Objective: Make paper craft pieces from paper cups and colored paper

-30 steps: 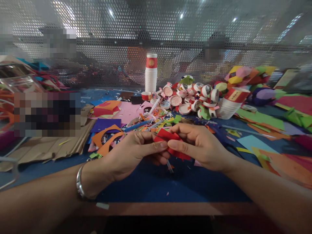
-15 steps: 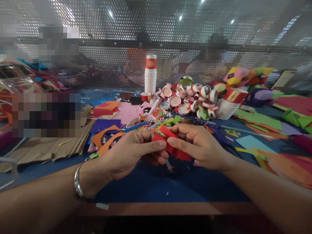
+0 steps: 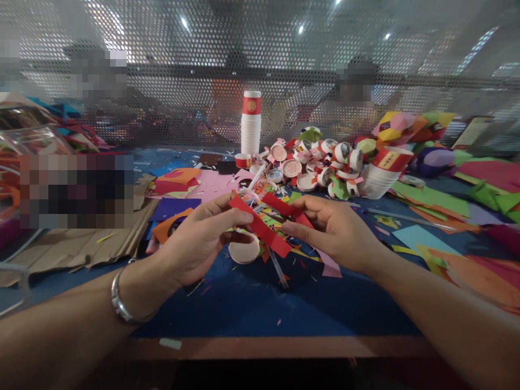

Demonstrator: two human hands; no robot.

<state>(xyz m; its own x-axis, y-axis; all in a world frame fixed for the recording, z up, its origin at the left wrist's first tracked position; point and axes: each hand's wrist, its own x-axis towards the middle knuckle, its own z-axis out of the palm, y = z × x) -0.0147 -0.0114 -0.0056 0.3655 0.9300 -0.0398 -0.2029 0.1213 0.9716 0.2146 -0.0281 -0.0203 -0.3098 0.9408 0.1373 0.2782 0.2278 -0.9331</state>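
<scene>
My left hand point(image 3: 203, 233) pinches a red paper strip point(image 3: 266, 230) between thumb and fingers; the strip slants down to the right. A second red paper strip point(image 3: 280, 206) is gripped by my right hand point(image 3: 337, 233), its far end poking out to the left. The two strips are close to each other, and I cannot tell whether they touch. Below them lie a round pale paper disc point(image 3: 244, 249), possibly a cup bottom, a clear pen-like stick point(image 3: 278, 268) and a pile of coloured paper scraps point(image 3: 298, 251).
A tall stack of paper cups point(image 3: 251, 127) stands at the back. Right of it are a heap of cut cup bottoms point(image 3: 291, 168) and a tilted cup stack point(image 3: 384, 173). Brown cardboard point(image 3: 93, 238) lies left, coloured paper sheets point(image 3: 434, 200) right. A perforated metal screen point(image 3: 182, 103) rises behind.
My hands have moved apart. The red paper held together between them now shows as separate strips, one in each hand. The pale disc below has come into view.
</scene>
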